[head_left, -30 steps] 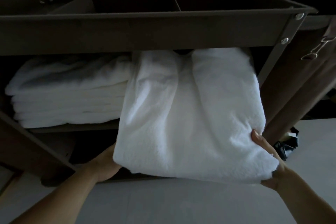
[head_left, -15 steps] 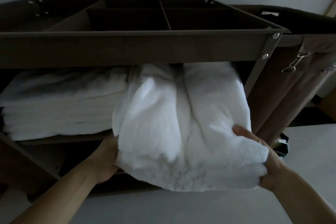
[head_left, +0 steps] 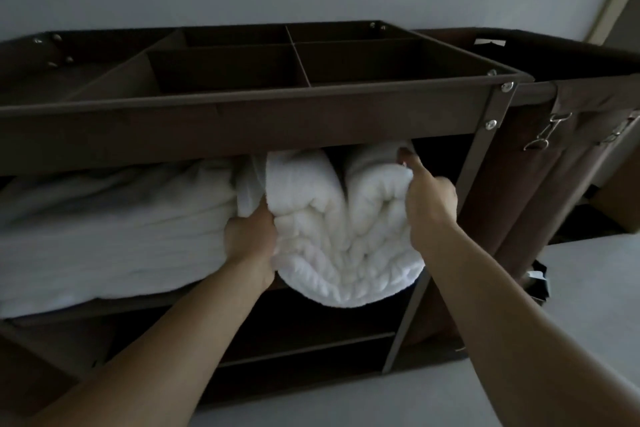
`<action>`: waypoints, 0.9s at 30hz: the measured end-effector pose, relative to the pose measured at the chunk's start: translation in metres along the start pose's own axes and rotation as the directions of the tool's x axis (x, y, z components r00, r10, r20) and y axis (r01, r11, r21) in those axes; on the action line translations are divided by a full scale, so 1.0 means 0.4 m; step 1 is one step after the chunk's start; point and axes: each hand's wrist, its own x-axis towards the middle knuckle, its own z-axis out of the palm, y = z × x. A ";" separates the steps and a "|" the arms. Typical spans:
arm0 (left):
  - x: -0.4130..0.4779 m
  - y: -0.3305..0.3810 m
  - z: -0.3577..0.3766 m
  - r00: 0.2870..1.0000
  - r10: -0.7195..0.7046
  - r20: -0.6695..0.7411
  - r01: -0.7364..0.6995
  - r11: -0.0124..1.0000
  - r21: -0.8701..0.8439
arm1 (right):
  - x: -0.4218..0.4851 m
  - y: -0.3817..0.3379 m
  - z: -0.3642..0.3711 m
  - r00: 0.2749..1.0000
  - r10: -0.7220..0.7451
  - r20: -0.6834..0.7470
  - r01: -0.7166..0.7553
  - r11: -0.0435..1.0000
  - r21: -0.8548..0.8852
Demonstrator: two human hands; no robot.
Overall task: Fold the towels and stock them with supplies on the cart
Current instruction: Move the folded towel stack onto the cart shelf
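Fingers (head_left: pixel 409 162) of left hand (head_left: pixel 250 236) and right hand (head_left: pixel 430 205) clench the bunched towel (head_left: pixel 332 232); best slide it in flat, three o'clock of the stack (head_left: pixel 104 236).

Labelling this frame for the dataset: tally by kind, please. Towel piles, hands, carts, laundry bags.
Towel piles: 2, the held bundle and the shelf stack
Hands: 2, the left hand and the right hand
Cart: 1
Laundry bag: 1
Total: 6
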 end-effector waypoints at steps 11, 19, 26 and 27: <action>-0.009 -0.022 -0.033 0.996 0.089 -0.010 -0.089 0.996 -0.005 | -0.048 0.183 -0.043 0.545 -0.825 0.150 0.784 0.436 -0.442; -0.100 -0.088 -0.141 0.199 0.797 0.571 -0.728 -0.270 0.630 | -0.039 0.175 -0.113 0.068 -0.847 0.528 0.741 -0.311 -0.595; 0.000 -0.056 -0.078 0.213 0.486 0.848 -0.426 -0.735 0.528 | 0.023 0.216 -0.131 0.287 -0.570 0.770 0.581 -0.535 -0.613; 0.014 -0.063 -0.082 0.228 0.475 0.850 -0.425 -0.737 0.526 | 0.031 0.236 -0.138 0.296 -0.543 0.786 0.571 -0.559 -0.601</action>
